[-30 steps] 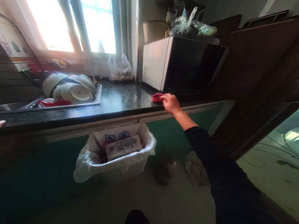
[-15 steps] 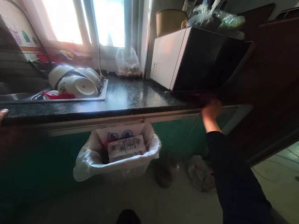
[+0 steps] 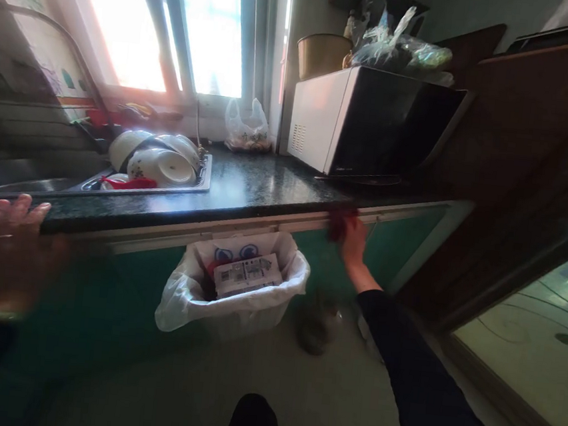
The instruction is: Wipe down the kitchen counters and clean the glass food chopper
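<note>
My right hand (image 3: 355, 241) is closed on a dark red cloth (image 3: 341, 224), blurred by motion, at the front edge of the dark stone countertop (image 3: 256, 183). The cloth lies against the pale strip above the green cabinet doors (image 3: 402, 234). At the far left, my left hand (image 3: 10, 240) is open, its fingers extended over the counter's front edge near the sink (image 3: 21, 177). Nothing shows in that hand. Between the hands, a bin lined with a white bag (image 3: 234, 309) hangs on the cabinet front, with a printed carton (image 3: 248, 275) inside it.
White bowls (image 3: 162, 166) are stacked upside down on the drainboard beside the sink. A microwave (image 3: 383, 125) stands at the right, with a tan pot (image 3: 324, 56) and plastic bags (image 3: 405, 47) on top. A tied plastic bag (image 3: 248, 129) sits by the window.
My right hand has moved left with the cloth, from the counter below the microwave to the counter's front edge. My left hand appears farther right in the view, which has shifted.
</note>
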{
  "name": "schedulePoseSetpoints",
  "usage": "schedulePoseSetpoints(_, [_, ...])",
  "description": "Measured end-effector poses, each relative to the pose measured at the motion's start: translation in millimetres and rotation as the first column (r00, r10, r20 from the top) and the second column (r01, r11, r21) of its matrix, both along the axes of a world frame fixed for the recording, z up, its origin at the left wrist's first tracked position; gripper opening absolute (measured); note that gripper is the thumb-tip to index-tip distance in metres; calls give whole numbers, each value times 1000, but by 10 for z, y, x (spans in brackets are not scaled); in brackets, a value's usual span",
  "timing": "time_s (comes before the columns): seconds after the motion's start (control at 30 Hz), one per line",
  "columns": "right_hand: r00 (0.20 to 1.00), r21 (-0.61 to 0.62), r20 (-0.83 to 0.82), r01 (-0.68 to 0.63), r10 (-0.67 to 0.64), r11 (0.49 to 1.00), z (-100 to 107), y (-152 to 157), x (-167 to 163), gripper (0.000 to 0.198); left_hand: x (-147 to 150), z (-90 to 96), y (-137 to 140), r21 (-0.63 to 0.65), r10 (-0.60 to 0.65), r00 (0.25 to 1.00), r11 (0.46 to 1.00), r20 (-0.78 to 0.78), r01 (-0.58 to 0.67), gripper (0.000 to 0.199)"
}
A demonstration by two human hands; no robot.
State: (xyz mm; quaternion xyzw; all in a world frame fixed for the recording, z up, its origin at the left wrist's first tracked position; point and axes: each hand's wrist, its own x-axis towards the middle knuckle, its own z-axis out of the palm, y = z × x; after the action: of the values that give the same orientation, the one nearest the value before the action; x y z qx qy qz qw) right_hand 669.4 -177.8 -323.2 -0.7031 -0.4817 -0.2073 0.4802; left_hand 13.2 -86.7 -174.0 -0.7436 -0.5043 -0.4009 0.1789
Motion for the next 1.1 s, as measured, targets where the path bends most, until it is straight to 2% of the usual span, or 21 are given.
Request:
schedulePoseSetpoints(0.1, [972, -79, -101, 203, -210, 976, 103, 47, 361, 45, -79, -86, 65, 147, 14, 998, 989, -56, -6, 73])
schedulePoseSetpoints(0.2, [946, -115, -136, 279, -293, 953, 199, 118, 209, 51, -83, -123, 97, 135, 59, 997, 990, -52, -51, 72])
schedulePoseSetpoints(0.3, [978, -186, -55, 186, -199, 965, 289, 113, -346, 47, -86, -119, 114, 122, 66, 996, 991, -55, -59, 71])
schedulePoseSetpoints(0.4, [995, -264, 95, -3, 29, 965, 445, 71, -920, 38, -78, -93, 90, 105, 71, 996, 992, -51, -65, 70])
schedulePoseSetpoints(0.47, [972, -334, 156, -115, 176, 936, 597, 46, -1176, 36, -22, -77, 38, 90, 85, 996, 993, -36, -82, 72])
schedulePoseSetpoints(0.53, [950, -422, 169, -170, 262, 891, 761, 5, -1315, 36, 91, -77, -39, 73, 82, 996, 994, -24, -80, 74])
schedulePoseSetpoints(0.63, [933, -518, 195, -165, 304, 839, 944, -125, -1419, 34, 294, -106, -154, 24, 24, 998, 999, -50, -23, 75])
schedulePoseSetpoints(0.8, [876, -447, 358, -143, 323, 883, 1008, -305, -1746, 38, 377, -133, -241, -23, -32, 996, 999, -84, 30, 80])
schedulePoseSetpoints(0.87, [880, -497, 385, -58, 280, 866, 1017, -271, -1926, 38, 339, -128, -252, -39, -51, 993, 998, -105, 47, 82])
schedulePoseSetpoints(0.97, [895, -596, 396, 81, 205, 799, 1074, -164, -2222, 35, 306, -124, -259, -57, -52, 993, 997, -107, 46, 86])
schedulePoseSetpoints(1.03, [879, -612, 418, 86, 230, 786, 1131, -103, -2481, 35, 304, -129, -256, -66, -57, 993, 997, -104, 50, 88])
schedulePoseSetpoints(1.1, [841, -613, 442, 30, 311, 790, 1191, -49, -2815, 34, 301, -137, -246, -73, -70, 992, 995, -107, 63, 91])
